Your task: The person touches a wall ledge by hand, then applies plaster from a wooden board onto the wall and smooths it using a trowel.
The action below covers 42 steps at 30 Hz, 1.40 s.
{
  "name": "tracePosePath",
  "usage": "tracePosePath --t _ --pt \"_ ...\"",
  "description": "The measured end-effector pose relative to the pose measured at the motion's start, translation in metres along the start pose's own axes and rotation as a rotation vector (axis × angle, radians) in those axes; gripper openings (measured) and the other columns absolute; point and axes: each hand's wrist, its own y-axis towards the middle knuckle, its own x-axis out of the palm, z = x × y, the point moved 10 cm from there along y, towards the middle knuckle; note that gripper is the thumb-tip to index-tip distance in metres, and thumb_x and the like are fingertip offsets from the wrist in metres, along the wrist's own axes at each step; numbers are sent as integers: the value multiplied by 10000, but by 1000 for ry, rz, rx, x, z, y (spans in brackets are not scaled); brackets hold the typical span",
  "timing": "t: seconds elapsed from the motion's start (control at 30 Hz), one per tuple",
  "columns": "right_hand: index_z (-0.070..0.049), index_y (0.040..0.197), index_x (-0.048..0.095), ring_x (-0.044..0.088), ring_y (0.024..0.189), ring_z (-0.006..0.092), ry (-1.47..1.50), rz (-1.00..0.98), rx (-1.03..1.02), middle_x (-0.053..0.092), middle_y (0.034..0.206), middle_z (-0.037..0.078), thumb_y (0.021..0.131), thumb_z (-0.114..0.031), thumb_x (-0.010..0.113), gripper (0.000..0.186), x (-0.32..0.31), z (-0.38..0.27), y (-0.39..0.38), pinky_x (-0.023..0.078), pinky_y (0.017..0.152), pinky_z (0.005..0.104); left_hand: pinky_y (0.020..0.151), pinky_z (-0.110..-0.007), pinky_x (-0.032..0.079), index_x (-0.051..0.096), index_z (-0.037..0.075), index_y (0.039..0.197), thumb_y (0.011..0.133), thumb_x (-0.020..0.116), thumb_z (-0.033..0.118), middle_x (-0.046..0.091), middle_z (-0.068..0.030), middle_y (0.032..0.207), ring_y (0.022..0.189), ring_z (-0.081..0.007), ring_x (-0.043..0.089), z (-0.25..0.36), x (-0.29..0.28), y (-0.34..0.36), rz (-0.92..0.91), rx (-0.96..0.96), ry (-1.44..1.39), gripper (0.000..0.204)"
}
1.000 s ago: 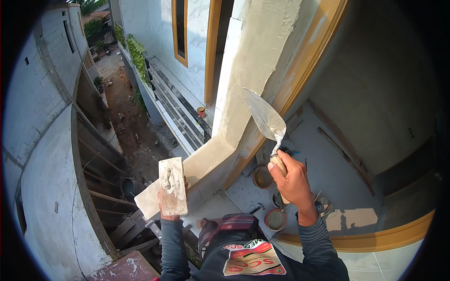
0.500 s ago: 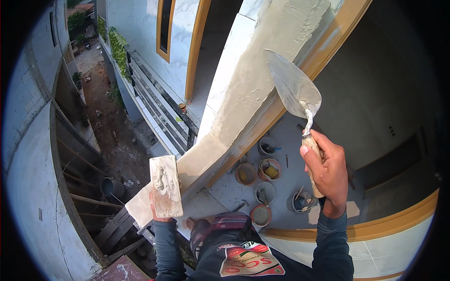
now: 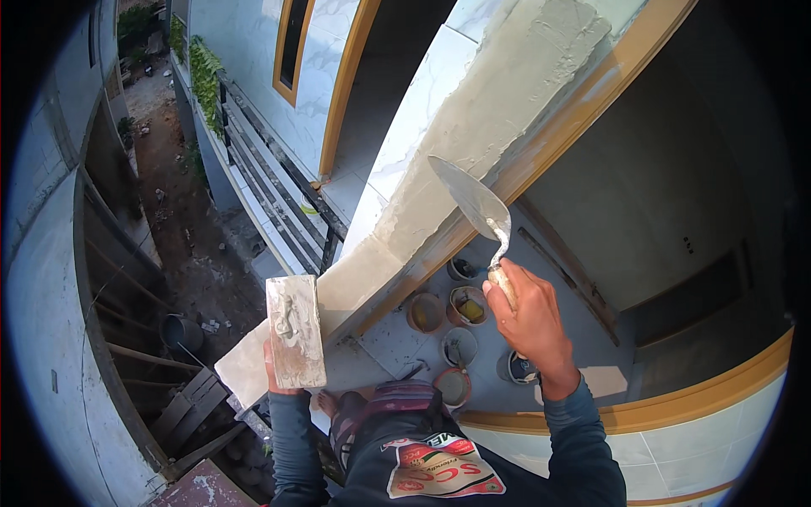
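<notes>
My left hand [image 3: 272, 370] grips a rectangular, plaster-caked board [image 3: 296, 351] with a ridged blob of grey-white mortar [image 3: 285, 315] on its face; most of the fingers are hidden behind it. My right hand [image 3: 525, 311] is closed round the wooden handle of a pointed metal trowel [image 3: 469, 198], whose blade hangs over the long strip of smeared plaster [image 3: 517, 72]. That strip runs along a narrow ledge beside yellow-orange trim [image 3: 591, 101], bending toward the board into a smoother cream section [image 3: 359, 277].
To the left, a railing [image 3: 270, 169] with plants borders a deep drop to a dirt passage [image 3: 160, 169] and a concrete wall [image 3: 46, 270]. Below right, several buckets [image 3: 456, 346] stand on a tiled floor near leaning timber [image 3: 583, 296]. Marble-look wall tiles [image 3: 334, 38] surround a dark doorway.
The trowel rose to the right half a second ago and has since come down and back left. The view has shifted, and the board sits a little further left than a second ago.
</notes>
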Motion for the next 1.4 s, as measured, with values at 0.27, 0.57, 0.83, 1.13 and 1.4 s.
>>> tracePosePath --t 0.27,0.57,0.83,1.13,1.4 --pt "68 1286 643 608 575 80 609 -82 386 680 875 62 1055 -187 609 345 -17 3 6 485 493 257 1112 -500 538 477 61 1572 1116 365 400 609 -169 1496 1299 -358 645 -2 -3 -3 10 0 -18 579" --pt "41 1038 658 628 560 108 611 -430 479 677 828 56 1045 -194 615 239 96 23 -32 500 497 291 1083 -483 560 508 66 1546 1126 369 418 632 -160 1466 1269 -339 666 -2 2 0 -7 24 17 565" --pt "76 1181 688 624 568 112 357 -163 313 679 763 83 1003 -162 668 299 54 37 -19 487 535 304 1072 -485 567 504 69 1551 1125 367 422 633 -162 1465 1270 -343 665 -2 -9 -1 29 -7 -1 569" --pt "97 1174 681 660 646 239 79 27 44 678 800 162 988 -147 681 306 -5 4 4 515 622 363 1074 -494 567 496 78 1558 1121 371 433 625 -170 1472 1278 -345 662 -2 -9 -2 29 -10 1 576" --pt "60 1212 705 587 568 70 561 -54 370 685 845 38 1025 -134 640 277 -6 20 6 453 505 247 1084 -500 555 494 72 1555 1116 372 447 620 -176 1475 1286 -353 652 -3 -10 -1 19 -16 -14 590"
